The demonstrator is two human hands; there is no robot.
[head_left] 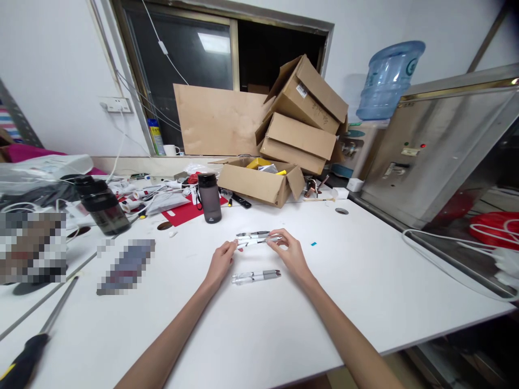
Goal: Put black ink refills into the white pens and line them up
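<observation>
Over the middle of the white table (365, 281), my left hand (221, 263) and my right hand (288, 254) together hold a white-and-grey pen (256, 242), one hand pinching each end. It lies level just above the tabletop. A second pen (252, 234) rests on the table just behind it. A third, clear-and-grey pen (256, 276) lies on the table between my wrists, closer to me.
A grey water bottle (210, 198) and a dark bottle (101, 206) stand behind on the left. An open cardboard box (259, 183) and stacked boxes (302, 121) sit at the back. A screwdriver (28, 354) lies near left; a metal cabinet (441, 146) stands right.
</observation>
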